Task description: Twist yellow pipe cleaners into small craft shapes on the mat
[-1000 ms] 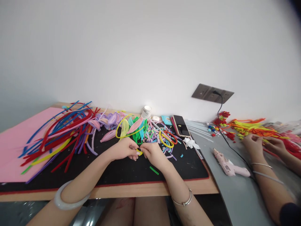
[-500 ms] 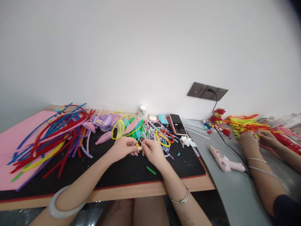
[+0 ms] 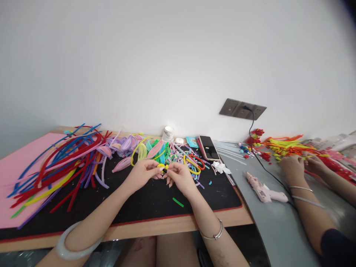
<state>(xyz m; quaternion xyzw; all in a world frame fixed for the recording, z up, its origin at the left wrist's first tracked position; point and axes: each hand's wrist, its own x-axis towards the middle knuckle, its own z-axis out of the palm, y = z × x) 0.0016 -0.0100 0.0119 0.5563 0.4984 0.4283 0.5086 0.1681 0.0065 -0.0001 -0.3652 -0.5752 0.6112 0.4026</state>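
Between my two hands is a small yellow and black piece [image 3: 162,167], held over the black mat [image 3: 144,204]. My left hand [image 3: 143,172] pinches its left side, and my right hand [image 3: 180,176] has its fingertips closed on the right side. Behind my hands lie pale yellow, pink and green bundles of fuzzy stems [image 3: 155,149]. Many short cut stems [image 3: 180,154] and a yellow loop [image 3: 194,170] are just beyond my right hand. A short green stem [image 3: 178,202] rests on the mat below it.
Long red and blue stems [image 3: 63,159] cover the left side over a pink sheet [image 3: 16,163]. A paper cup [image 3: 168,134] and phone [image 3: 209,147] stand behind. To the right are a glue gun [image 3: 264,191], its cable and another person's hands [image 3: 294,167].
My fingers have shifted around the small piece, and more of its yellow part shows now. The whole view has moved slightly.
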